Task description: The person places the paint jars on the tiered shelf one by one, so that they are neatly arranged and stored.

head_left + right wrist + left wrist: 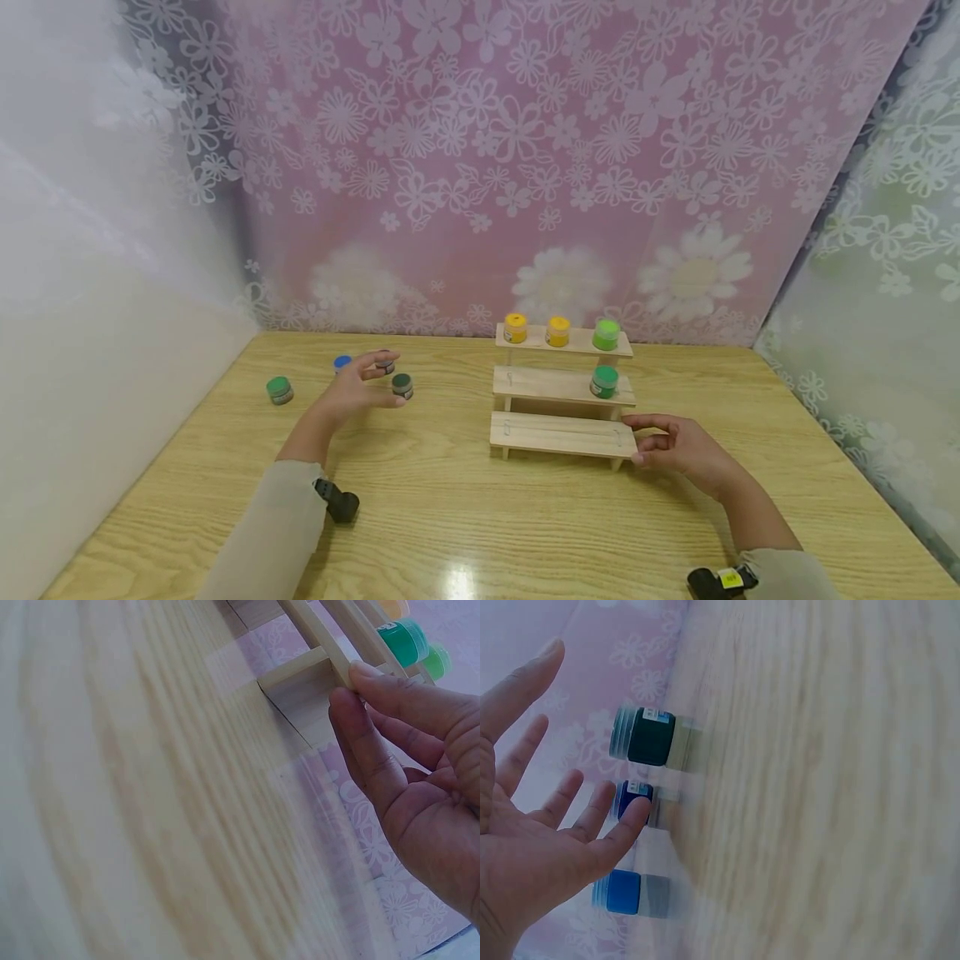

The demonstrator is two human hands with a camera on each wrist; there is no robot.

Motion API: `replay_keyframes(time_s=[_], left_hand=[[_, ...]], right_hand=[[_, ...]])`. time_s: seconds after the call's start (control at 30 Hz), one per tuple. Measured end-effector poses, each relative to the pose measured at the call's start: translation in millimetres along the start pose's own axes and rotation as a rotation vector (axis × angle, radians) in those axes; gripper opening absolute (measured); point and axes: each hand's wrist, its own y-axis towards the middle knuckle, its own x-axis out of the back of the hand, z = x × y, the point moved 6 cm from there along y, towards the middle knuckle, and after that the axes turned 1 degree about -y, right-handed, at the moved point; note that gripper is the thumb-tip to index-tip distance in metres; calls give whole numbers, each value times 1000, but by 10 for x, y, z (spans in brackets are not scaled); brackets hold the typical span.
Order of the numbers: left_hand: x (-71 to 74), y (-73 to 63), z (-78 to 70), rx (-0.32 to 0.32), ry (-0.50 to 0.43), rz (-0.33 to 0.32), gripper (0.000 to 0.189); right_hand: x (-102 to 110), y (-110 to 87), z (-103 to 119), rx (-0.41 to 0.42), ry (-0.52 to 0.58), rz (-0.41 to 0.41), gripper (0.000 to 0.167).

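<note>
Wooden stepped rack stands on the counter at about 3 o'clock from centre; our right hand touches its lowest step's right end, its fingers lightly curled and pressed together against the edge. At 10 o'clock our left hand hovers with its fingers spread, among three small jars: a dark green jar, a dark blue jar just behind the fingertips, and a blue jar. A green jar sits apart at 9 o'clock.
</note>
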Motion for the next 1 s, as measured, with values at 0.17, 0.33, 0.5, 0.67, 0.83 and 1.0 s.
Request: replay_keyframes(time_s=[0.17, 0.33, 0.5, 0.67, 0.83, 1.0], left_hand=[[6, 71, 58, 22, 3, 21, 82], [8, 142, 123, 23, 10, 49, 86], [23, 213, 191, 23, 35, 80, 85], [21, 245, 210, 16, 109, 90, 78], [19, 271, 228, 34, 148, 72, 71], [33, 316, 259, 46, 183, 50, 63]], right_hand=[[3, 7, -8, 2, 3, 0, 65], [-3, 8, -3, 4, 1, 3, 64], [-8, 0, 13, 9, -9, 4, 65], [-6, -5, 12, 7, -12, 1, 64], [-3, -3, 6, 5, -11, -7, 64], [0, -5, 9, 6, -17, -9, 65]])
